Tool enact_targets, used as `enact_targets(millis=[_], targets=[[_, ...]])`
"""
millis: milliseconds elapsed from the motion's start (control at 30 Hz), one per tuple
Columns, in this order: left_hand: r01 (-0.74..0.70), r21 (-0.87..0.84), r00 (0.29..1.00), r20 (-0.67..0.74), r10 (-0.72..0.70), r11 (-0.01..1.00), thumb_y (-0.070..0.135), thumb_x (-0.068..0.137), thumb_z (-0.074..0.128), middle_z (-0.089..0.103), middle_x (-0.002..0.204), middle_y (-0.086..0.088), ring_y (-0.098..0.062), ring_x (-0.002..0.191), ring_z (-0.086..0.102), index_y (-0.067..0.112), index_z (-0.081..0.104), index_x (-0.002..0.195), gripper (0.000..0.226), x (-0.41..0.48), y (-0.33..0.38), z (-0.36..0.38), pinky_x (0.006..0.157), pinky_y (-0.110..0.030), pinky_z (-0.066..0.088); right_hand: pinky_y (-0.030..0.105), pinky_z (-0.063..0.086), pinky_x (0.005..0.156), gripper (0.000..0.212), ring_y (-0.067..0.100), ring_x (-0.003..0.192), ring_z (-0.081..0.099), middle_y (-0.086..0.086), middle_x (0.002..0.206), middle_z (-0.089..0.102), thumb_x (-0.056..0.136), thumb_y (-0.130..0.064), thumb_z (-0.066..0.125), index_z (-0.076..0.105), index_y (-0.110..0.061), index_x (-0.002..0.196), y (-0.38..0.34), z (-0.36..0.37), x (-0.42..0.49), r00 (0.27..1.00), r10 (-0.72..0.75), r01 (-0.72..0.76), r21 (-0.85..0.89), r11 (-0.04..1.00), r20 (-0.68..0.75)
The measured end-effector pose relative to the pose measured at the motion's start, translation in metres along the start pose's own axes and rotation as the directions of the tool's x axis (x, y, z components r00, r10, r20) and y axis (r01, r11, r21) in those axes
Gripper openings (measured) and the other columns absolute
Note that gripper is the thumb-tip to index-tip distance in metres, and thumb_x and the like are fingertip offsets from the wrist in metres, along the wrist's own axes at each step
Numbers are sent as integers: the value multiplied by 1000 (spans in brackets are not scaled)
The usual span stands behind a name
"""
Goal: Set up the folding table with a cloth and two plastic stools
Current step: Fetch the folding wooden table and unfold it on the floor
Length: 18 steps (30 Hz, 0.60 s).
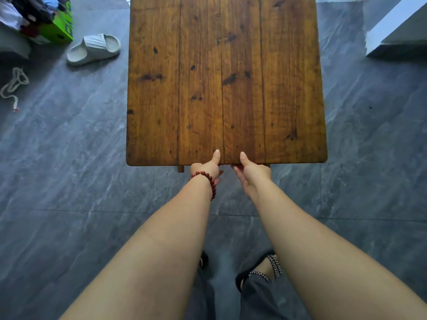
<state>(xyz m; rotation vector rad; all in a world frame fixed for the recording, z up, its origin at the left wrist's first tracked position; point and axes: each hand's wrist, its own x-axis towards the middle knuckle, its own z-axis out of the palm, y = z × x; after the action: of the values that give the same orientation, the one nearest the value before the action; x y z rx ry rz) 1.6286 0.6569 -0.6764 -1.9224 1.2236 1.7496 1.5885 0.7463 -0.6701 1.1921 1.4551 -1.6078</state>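
Observation:
The folding table (226, 77) stands on the grey floor, its brown plank top bare and level. Both my hands are at the middle of its near edge. My left hand (208, 167), with a red bead bracelet at the wrist, grips the edge with the thumb on top and the fingers underneath. Just to the right of it, my right hand (250, 172) holds the same edge in the same way. A short piece of a table leg shows under the edge beside my left hand. No cloth and no stool is in view.
A pale slipper (94, 49) lies on the floor left of the table. A green box (59, 28) with clothes sits at the far left, with a white cord (13, 85) below it. A white furniture edge (392, 26) stands at the upper right. My feet (261, 271) are below.

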Motion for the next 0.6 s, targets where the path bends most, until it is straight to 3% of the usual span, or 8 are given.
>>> enact_targets(millis=[100,200,267,333,400,600], targets=[[31,-62,999,16,-31,998,34,65,84,61,121,-14,-21,96,65,3,38,130,86,0,13,-10,89,-37,54,32,53,91,56,25,108,57,16,136,48,88,-10,64,39,3,136,1,2,-1,1000,13,-13,46,999,-10],[99,-130,994,63,-92,987,33,48,93,60,123,-17,-22,97,66,5,40,130,102,15,14,-14,75,-33,58,33,53,90,54,28,117,55,17,137,48,89,-10,64,39,3,135,3,5,-2,999,-1,4,68,998,-32],[89,-199,993,96,-71,976,27,70,82,59,125,-17,-24,102,64,4,43,131,76,8,16,-16,64,-27,57,35,53,92,53,30,117,56,18,136,49,89,-11,63,40,2,135,5,8,-2,999,2,2,94,996,-45],[61,-234,994,97,-40,970,22,86,67,57,126,-19,-27,109,61,0,43,130,55,2,16,-19,79,-29,55,35,53,91,54,29,115,58,18,135,50,90,-13,62,39,1,137,7,12,-3,998,13,-6,119,993,-59],[68,-251,991,126,-38,966,21,89,63,55,128,-21,-29,114,59,-1,43,130,51,3,15,-21,92,-34,52,34,53,90,54,28,113,60,18,133,51,92,-16,60,38,0,138,10,14,-4,997,11,-2,120,993,-73],[88,-226,990,123,-62,970,21,88,63,55,128,-21,-29,113,59,-1,41,130,52,1,17,-24,92,-35,52,32,54,86,52,29,108,63,16,132,53,93,-19,58,39,2,137,17,15,-7,993,-36,43,56,998,-111]])
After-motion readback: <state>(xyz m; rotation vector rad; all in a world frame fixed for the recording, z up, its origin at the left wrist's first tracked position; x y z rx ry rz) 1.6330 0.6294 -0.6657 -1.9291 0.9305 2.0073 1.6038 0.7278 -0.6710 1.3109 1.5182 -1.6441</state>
